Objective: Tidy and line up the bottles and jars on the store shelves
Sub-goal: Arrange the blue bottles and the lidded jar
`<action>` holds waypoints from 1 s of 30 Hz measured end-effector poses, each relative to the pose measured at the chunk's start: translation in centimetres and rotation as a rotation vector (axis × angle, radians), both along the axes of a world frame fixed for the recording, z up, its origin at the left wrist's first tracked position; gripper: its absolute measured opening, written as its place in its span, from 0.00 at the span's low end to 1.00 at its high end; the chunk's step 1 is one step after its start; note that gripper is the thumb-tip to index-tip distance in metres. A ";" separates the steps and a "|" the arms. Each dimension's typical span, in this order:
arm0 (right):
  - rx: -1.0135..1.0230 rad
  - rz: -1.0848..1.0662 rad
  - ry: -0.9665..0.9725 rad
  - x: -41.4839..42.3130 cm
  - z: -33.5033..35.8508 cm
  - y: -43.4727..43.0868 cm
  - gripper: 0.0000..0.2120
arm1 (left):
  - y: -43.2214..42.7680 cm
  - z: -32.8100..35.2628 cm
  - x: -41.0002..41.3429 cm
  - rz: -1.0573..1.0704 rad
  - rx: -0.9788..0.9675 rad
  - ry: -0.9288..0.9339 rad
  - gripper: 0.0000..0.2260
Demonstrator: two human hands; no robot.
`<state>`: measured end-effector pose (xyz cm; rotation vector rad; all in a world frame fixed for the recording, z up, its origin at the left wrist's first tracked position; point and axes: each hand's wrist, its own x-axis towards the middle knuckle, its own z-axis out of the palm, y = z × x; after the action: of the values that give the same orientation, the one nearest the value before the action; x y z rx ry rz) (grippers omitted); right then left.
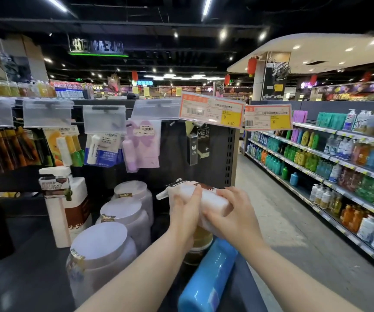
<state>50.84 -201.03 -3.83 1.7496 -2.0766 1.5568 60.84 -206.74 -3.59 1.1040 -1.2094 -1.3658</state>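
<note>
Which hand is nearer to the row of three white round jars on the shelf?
Left. The left hand grips the white pump bottle on the side facing the white jars. The right hand holds the bottle's far side, further from them.

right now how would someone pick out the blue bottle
Start at the dark end shelf with three white-lidded jars. Right of them, under both hands, the blue bottle lies on its side, the only blue thing there.

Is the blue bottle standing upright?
No, the blue bottle lies on its side below both hands, which hold a white bottle.
</note>
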 end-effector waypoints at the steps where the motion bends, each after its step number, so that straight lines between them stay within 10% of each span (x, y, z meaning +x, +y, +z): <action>1: -0.024 0.005 -0.022 0.2 0.0 0.8 0.22 | 0.6 0.2 -0.3 -0.002 0.027 0.088 0.34; 15: -0.186 0.392 -0.151 1.8 1.4 8.9 0.15 | 8.7 1.9 2.8 -0.023 -0.409 0.237 0.33; 23: 0.348 0.675 -0.539 3.0 5.0 7.9 0.22 | 11.0 2.5 6.2 -0.006 -0.451 0.211 0.36; 30: 0.350 0.796 -0.579 6.5 6.3 8.0 0.11 | 13.2 3.2 11.0 -0.095 -0.494 0.167 0.35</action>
<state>57.34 -193.03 2.50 2.7731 -2.0662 2.2023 71.79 -193.58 -0.34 0.5807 -1.3894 -1.1162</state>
